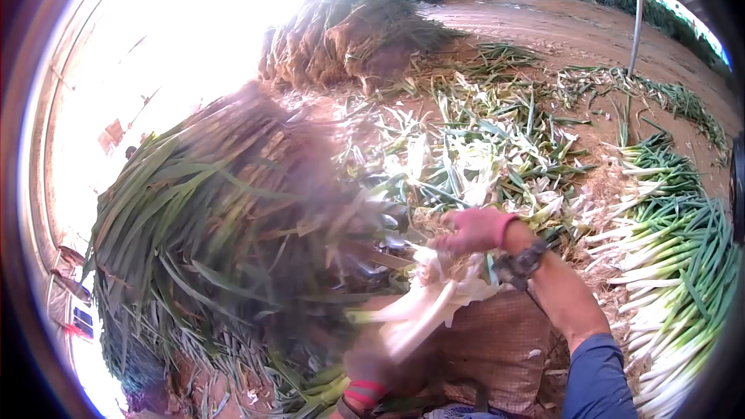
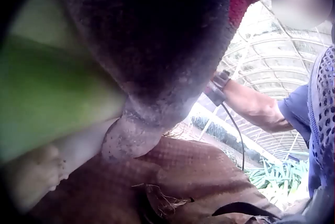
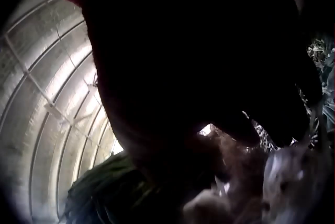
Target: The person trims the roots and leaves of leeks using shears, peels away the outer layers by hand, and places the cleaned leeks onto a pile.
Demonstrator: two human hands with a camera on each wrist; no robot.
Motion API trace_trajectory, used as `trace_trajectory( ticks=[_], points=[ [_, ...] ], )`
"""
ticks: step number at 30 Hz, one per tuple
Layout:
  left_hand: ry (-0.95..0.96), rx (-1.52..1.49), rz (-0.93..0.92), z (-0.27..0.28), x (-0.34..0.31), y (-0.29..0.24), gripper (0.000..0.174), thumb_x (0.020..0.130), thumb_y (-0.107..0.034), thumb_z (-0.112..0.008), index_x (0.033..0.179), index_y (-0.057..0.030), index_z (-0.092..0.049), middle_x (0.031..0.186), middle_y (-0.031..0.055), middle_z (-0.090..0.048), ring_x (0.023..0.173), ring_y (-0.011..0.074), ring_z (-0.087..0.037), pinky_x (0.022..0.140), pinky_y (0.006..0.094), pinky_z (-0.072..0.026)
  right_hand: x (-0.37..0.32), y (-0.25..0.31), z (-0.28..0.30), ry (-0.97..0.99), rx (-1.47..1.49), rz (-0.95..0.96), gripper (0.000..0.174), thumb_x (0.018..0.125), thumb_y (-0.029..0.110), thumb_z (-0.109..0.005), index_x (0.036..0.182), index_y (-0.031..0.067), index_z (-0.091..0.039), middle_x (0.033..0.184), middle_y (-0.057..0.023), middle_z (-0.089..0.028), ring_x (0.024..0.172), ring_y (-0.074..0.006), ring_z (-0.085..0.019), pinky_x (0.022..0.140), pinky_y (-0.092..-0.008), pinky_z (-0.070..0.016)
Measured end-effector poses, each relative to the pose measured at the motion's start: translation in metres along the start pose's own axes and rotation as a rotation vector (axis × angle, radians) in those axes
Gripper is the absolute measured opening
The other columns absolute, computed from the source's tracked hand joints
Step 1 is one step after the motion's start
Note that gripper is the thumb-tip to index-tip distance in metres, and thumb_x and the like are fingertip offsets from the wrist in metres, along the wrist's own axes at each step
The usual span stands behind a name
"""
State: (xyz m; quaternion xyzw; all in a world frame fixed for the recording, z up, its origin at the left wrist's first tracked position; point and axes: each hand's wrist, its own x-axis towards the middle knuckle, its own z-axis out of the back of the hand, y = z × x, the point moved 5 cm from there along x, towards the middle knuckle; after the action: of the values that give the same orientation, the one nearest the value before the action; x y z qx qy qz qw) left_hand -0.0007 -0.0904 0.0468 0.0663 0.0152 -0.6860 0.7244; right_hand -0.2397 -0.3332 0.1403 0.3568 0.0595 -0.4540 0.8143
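Observation:
A thick green onion with a white shaft slants up from my left hand, its root end and loose pale skin towards my right hand. The left hand, in a dark glove with a red cuff, grips the stalk; in the left wrist view the thumb lies against the white part. My right hand, in a pink glove, hovers close over the root end with its fingers extended. The right wrist view shows this hand as a dark shape above the roots and pale onion skin.
A tall heap of untrimmed green onions rises on the left, with another bundle behind. Peeled skins and leaves litter the ground ahead. Cleaned onions lie in a row on the right. A brown woven sack covers the front.

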Motion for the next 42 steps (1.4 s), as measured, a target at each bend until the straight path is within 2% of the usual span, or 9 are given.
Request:
trace_trajectory(
  ticks=[2,6,14,16,23,26,30,35,42],
  points=[
    [-0.036,0.022,-0.025,-0.001,0.0,0.0,0.098,0.058,-0.051,-0.088,0.132,0.0024,-0.055,0.109,0.016,-0.066,0.097,0.0344,-0.07,0.082,0.0481,-0.0558,0.016,0.017,-0.036,0.205,0.008,-0.01,0.105,0.091,0.083,-0.054,0.153,-0.0017,-0.049,0.145,-0.0244,-0.063,0.13,-0.0347,-0.064,0.113,-0.0444,-0.0485],
    [-0.01,-0.006,-0.001,-0.002,-0.001,0.004,0.096,0.057,-0.05,-0.087,0.132,0.0023,-0.056,0.111,0.0156,-0.066,0.098,0.034,-0.07,0.082,0.0485,-0.0551,0.016,0.046,-0.049,0.121,-0.129,-0.053,0.098,0.081,0.083,-0.066,0.136,0.0021,-0.066,0.137,-0.0217,-0.068,0.125,-0.0352,-0.067,0.107,-0.046,-0.0485],
    [-0.035,0.02,0.004,-0.009,0.002,0.003,0.09,0.062,-0.05,-0.084,0.13,0.0022,-0.057,0.112,0.0157,-0.065,0.097,0.0331,-0.069,0.081,0.0487,-0.0535,0.036,0.082,-0.054,-0.364,-0.379,0.109,0.098,0.074,0.083,-0.071,0.136,0.0062,-0.064,0.121,-0.0213,-0.072,0.113,-0.0364,-0.068,0.108,-0.051,-0.0383],
    [-0.052,0.033,0.004,-0.014,0.001,0.002,0.091,0.062,-0.051,-0.084,0.13,0.0022,-0.057,0.111,0.0153,-0.065,0.097,0.0327,-0.069,0.08,0.0485,-0.0528,0.043,0.093,-0.08,0.085,-0.5,0.055,0.096,0.074,0.089,-0.065,0.127,0.0089,-0.074,0.121,-0.0143,-0.076,0.118,-0.0352,-0.069,0.111,-0.0577,-0.0367],
    [-0.099,0.115,0.016,-0.027,-0.006,-0.002,0.094,0.06,-0.054,-0.083,0.131,0.0017,-0.057,0.112,0.0134,-0.062,0.096,0.0315,-0.067,0.081,0.0469,-0.0503,0.031,0.105,-0.106,0.227,-0.378,0.097,0.098,0.071,0.089,-0.067,0.122,0.0051,-0.077,0.12,-0.0145,-0.077,0.113,-0.034,-0.071,0.103,-0.0504,-0.0426],
    [-0.111,0.124,-0.006,-0.023,-0.005,-0.003,0.094,0.058,-0.054,-0.083,0.13,0.0012,-0.058,0.112,0.0127,-0.061,0.096,0.0308,-0.067,0.08,0.0471,-0.0501,0.03,0.109,-0.119,0.089,-0.449,0.126,0.101,0.069,0.088,-0.069,0.127,0.0051,-0.074,0.118,-0.0158,-0.077,0.11,-0.034,-0.072,0.103,-0.0493,-0.0431],
    [-0.138,0.19,0.0,-0.039,-0.007,0.0,0.093,0.059,-0.054,-0.082,0.131,0.0009,-0.058,0.113,0.0125,-0.062,0.097,0.0305,-0.066,0.081,0.0469,-0.05,0.038,0.115,-0.132,0.044,-0.389,0.109,0.081,0.072,0.065,-0.078,0.126,0.0053,-0.073,0.117,-0.0169,-0.077,0.109,-0.0348,-0.073,0.102,-0.0514,-0.0445],
    [-0.186,0.188,0.022,-0.044,-0.01,0.002,0.092,0.063,-0.056,-0.081,0.131,0.0005,-0.058,0.115,0.0137,-0.063,0.098,0.0308,-0.066,0.082,0.0468,-0.0499,0.05,0.106,-0.133,-0.101,-0.303,0.095,0.04,0.085,0.03,-0.068,0.115,0.0045,-0.076,0.116,-0.0167,-0.078,0.111,-0.0344,-0.074,0.093,-0.0503,-0.0541],
    [-0.177,0.11,-0.009,-0.038,-0.012,0.001,0.095,0.064,-0.061,-0.081,0.13,0.0022,-0.058,0.12,0.0163,-0.063,0.1,0.033,-0.066,0.086,0.0484,-0.0492,0.047,0.108,-0.123,0.082,-0.377,0.055,0.042,0.091,0.032,-0.068,0.123,0.0059,-0.074,0.117,-0.0145,-0.078,0.11,-0.033,-0.075,0.09,-0.0484,-0.0573]
  ],
)
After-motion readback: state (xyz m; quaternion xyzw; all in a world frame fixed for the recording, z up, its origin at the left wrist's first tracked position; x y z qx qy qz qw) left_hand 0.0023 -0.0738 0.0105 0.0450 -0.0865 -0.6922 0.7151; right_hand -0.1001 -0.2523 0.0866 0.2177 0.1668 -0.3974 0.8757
